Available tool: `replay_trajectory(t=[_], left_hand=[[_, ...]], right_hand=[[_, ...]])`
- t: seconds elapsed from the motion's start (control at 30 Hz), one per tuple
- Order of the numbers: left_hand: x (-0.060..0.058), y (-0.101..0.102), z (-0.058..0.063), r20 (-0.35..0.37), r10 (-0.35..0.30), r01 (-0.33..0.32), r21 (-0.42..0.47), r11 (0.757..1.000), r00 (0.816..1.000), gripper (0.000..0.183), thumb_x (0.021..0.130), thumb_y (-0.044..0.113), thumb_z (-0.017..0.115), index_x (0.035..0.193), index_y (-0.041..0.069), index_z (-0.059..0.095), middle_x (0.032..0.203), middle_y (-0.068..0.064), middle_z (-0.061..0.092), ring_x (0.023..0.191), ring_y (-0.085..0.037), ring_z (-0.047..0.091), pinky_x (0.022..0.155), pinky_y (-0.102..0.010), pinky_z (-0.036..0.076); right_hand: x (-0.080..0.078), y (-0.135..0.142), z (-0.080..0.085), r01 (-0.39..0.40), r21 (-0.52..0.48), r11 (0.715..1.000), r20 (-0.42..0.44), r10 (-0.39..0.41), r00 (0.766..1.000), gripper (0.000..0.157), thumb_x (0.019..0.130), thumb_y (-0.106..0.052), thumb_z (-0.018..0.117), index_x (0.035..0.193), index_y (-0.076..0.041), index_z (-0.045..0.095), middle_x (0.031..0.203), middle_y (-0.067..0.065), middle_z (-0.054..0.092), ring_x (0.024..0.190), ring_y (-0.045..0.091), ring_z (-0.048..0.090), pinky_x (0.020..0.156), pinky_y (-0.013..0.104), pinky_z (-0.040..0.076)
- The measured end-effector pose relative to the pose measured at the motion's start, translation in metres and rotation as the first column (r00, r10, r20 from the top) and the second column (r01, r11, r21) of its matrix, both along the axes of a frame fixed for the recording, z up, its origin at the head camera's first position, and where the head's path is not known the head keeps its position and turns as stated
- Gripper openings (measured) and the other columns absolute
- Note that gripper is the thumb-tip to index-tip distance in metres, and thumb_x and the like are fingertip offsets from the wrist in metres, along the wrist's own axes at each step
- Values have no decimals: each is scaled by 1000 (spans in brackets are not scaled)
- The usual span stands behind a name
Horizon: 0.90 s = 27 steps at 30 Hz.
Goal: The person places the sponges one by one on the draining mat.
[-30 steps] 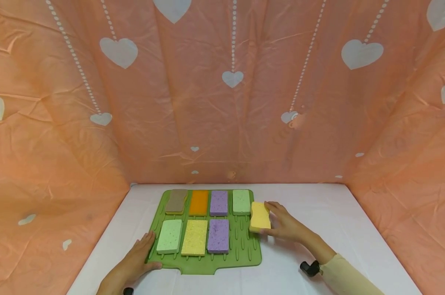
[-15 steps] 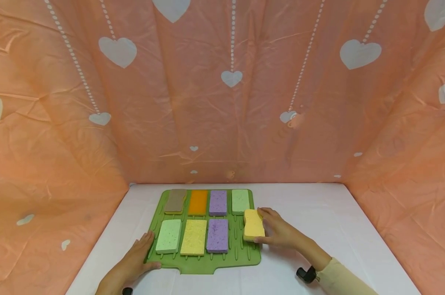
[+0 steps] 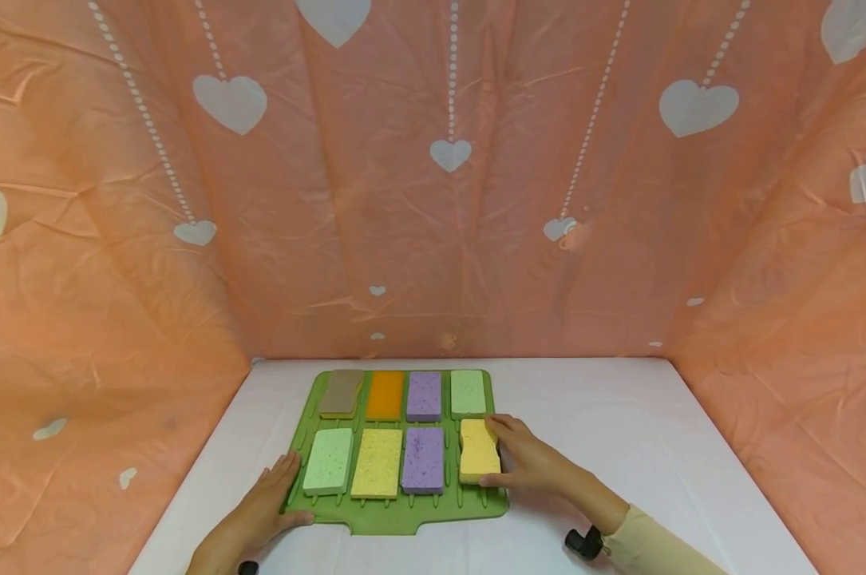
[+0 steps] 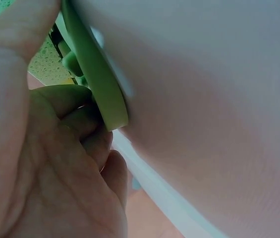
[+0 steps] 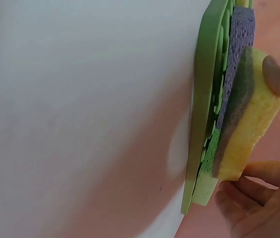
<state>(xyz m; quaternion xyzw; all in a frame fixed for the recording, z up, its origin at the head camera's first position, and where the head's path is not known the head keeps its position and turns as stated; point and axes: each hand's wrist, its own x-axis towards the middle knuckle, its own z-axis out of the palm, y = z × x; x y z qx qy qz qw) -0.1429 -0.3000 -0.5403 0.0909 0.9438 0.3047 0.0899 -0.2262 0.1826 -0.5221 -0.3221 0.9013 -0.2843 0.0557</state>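
Observation:
My right hand (image 3: pixel 522 455) grips a yellow scrub sponge (image 3: pixel 479 453) with pinched-in sides, thumb at its near end and fingers at its far end. In the right wrist view, the sponge (image 5: pixel 251 124) shows a dark scouring layer underneath and is tilted close over the green ridged mat (image 5: pixel 206 74). My left hand (image 3: pixel 263 499) rests at the near left corner of the mat (image 3: pixel 382 523), fingers along its left edge and thumb at its front edge. In the left wrist view, the fingers of my left hand (image 4: pixel 65 144) touch the mat's rim (image 4: pixel 97 79).
On the mat's far row lie a grey-topped sponge (image 3: pixel 342 391), an orange one (image 3: pixel 385 395), a purple one (image 3: pixel 424 396) and a pale green sponge (image 3: pixel 468 394). Nearer are a pale green sponge (image 3: pixel 329 461), a yellow rectangular sponge (image 3: pixel 377 463) and a purple sponge (image 3: pixel 424 460). An orange curtain (image 3: pixel 454 255) surrounds the white table (image 3: pixel 605 407).
My right hand has carried the yellow scrub sponge left and nearer, from the mat's right edge to over the near row beside the purple sponge. The left hand has stayed put.

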Motion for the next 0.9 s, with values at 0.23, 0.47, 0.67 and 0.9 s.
replay_trajectory(t=[0.23, 0.47, 0.67, 0.9], left_hand=[[0, 0, -2, -43, -18, 20, 27, 999, 999, 119, 83, 45, 89, 158, -21, 26, 166, -43, 19, 154, -62, 16, 131, -60, 4], [0, 1, 1, -10, -6, 7, 24, 1000, 1000, 119, 83, 42, 89, 160, -20, 23, 168, -41, 17, 156, -59, 11, 128, -66, 5], [0, 5, 5, 33, 20, -20, -21, 1000, 999, 117, 84, 39, 90, 163, -15, 22, 172, -35, 16, 160, -54, 10, 127, -69, 10], [1, 1, 3, -23, -4, 3, -47, 999, 1000, 116, 84, 46, 88, 163, -14, 26, 170, -35, 22, 158, -56, 17, 126, -70, 13]], right_hand=[[2, -6, -1, 5, 27, 1000, -8, -5, 1000, 111, 88, -58, 85, 162, 9, 36, 166, 29, 37, 154, 47, 38, 120, 61, 42], [4, -10, -2, 1, 30, 1000, 16, -1, 1000, 112, 88, -54, 87, 162, 10, 34, 166, 32, 35, 154, 49, 36, 121, 62, 40], [5, -11, -4, 7, 28, 1000, 34, -8, 999, 115, 86, -53, 89, 163, 10, 32, 167, 32, 33, 154, 49, 35, 121, 63, 40], [6, -7, -3, 1, 31, 1000, 26, -2, 1000, 117, 87, -59, 86, 166, 5, 28, 170, 28, 30, 156, 48, 33, 120, 62, 41]])
